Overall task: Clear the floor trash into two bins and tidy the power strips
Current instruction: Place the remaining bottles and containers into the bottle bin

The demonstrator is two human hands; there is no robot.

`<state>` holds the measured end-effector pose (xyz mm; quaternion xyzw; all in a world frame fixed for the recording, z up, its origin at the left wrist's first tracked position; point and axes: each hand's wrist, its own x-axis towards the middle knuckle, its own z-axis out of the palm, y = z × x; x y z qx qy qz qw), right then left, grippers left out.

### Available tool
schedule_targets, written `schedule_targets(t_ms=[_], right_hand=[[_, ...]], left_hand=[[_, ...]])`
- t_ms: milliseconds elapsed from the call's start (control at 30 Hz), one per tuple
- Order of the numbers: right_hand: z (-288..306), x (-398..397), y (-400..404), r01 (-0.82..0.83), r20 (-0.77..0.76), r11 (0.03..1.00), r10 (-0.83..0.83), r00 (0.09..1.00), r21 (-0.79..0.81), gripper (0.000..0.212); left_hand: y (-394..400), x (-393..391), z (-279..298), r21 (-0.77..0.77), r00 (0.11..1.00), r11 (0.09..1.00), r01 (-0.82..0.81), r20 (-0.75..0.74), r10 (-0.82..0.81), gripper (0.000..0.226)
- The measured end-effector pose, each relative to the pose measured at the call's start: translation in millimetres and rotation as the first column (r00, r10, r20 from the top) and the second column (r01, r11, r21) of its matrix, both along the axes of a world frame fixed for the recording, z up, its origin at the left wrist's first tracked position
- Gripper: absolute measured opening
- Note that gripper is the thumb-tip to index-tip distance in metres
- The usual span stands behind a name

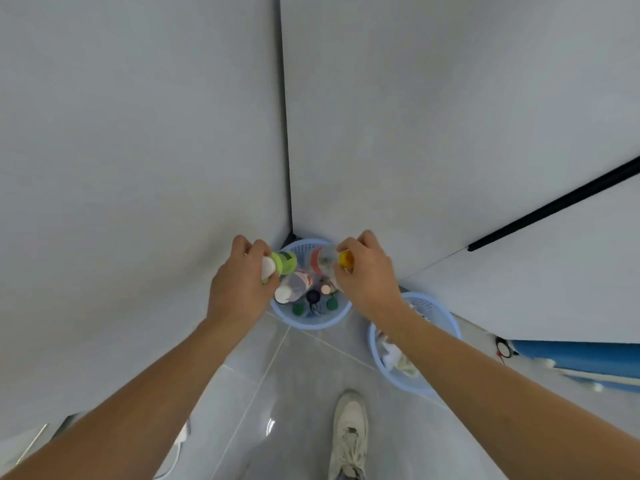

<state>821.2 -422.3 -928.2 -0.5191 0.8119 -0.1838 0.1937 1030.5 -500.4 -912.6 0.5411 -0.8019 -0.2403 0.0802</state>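
A light blue bin (313, 323) stands in the wall corner, filled with several plastic bottles. My left hand (239, 282) holds a green-labelled bottle with a white cap (282, 263) over the bin's left rim. My right hand (369, 271) grips a clear bottle with an orange cap (327, 259) over the bin's right side. A second light blue bin (401, 379) stands to the right, partly hidden by my right forearm, with crumpled paper trash inside.
Grey walls meet in the corner behind the bins. A white cable (178, 452) lies on the tiled floor at lower left. My white shoe (349, 434) is below the bins. A blue and white object (581, 362) lies on the floor at right.
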Motion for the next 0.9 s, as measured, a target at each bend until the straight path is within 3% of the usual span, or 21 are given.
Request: schedule_targets(t_ms=[400,600,733,900], right_hand=[[-114.7,-35.5,-41.6,-0.080,-0.045,0.991,0.085,0.995,0.105,0.022],[-134.7,-35.5,-39.7,-0.134,-0.052,0.960,0.152,0.987,0.246,0.028],[-140.9,-32.7,-35.2,-0.145,-0.044,0.956,0.161,0.986,0.254,0.039],[-144.2,-31.1,-29.2,-0.136,-0.049,0.965,0.150,0.987,0.225,0.044]], left_hand=[[-38.6,-46.6,-127.9,0.145,0.990,0.987,0.075,0.104,-0.090,0.032],[-58.1,-53.9,-147.6,0.219,0.989,0.968,0.120,0.061,-0.136,0.027],[-64.2,-55.7,-150.8,0.278,0.984,0.950,0.145,0.059,-0.167,0.032],[-50.8,-37.8,-146.0,0.189,0.995,0.977,0.098,-0.012,-0.098,0.029]])
